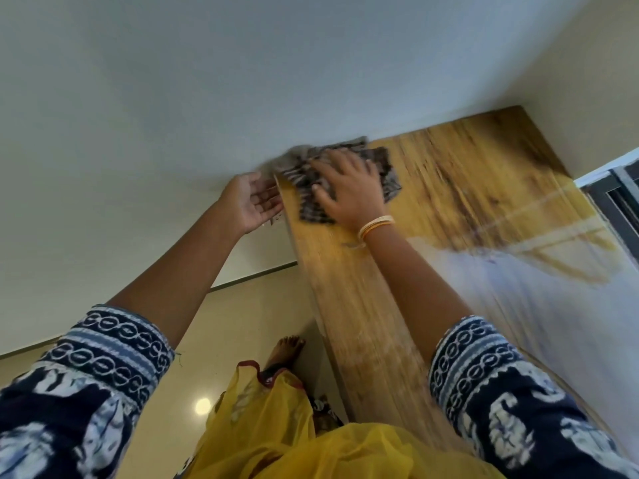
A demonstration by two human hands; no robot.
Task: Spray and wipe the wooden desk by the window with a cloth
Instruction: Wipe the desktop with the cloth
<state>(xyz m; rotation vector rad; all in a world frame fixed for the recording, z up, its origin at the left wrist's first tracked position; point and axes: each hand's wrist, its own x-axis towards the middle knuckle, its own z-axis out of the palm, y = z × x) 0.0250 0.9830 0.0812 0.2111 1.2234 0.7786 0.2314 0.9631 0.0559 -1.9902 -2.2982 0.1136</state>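
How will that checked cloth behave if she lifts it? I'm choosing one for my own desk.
Probably floppy: the checked cloth lies crumpled under the right hand, its edge bunched at the wooden desk corner. Likely light, since one flat palm moves it. It seems to slide easily on the smooth top.

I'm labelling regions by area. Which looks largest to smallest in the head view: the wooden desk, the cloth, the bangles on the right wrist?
1. wooden desk
2. cloth, partly covered by the right hand
3. bangles
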